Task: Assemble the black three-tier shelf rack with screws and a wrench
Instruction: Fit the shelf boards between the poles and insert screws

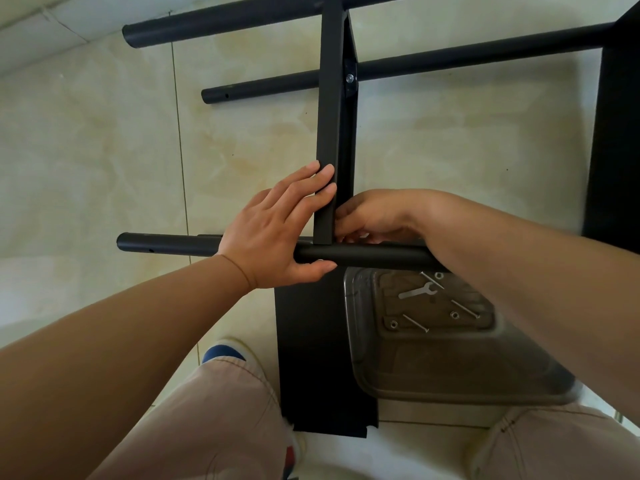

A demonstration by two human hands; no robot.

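The floor [86, 150] is pale glossy tile veined with beige, with thin grout lines running across it. A flat black panel [311, 358] lies on it, near the person's feet. A clear plastic tray [450, 368] rests partly on that panel and holds a small flat wrench [417, 291], long screws [415, 323] and nuts [392, 324]. Black tubes [166, 244] of the partly built rack stretch across the tiles further out, though whether each touches the floor is unclear. A shoe [221, 351] stands beside the panel
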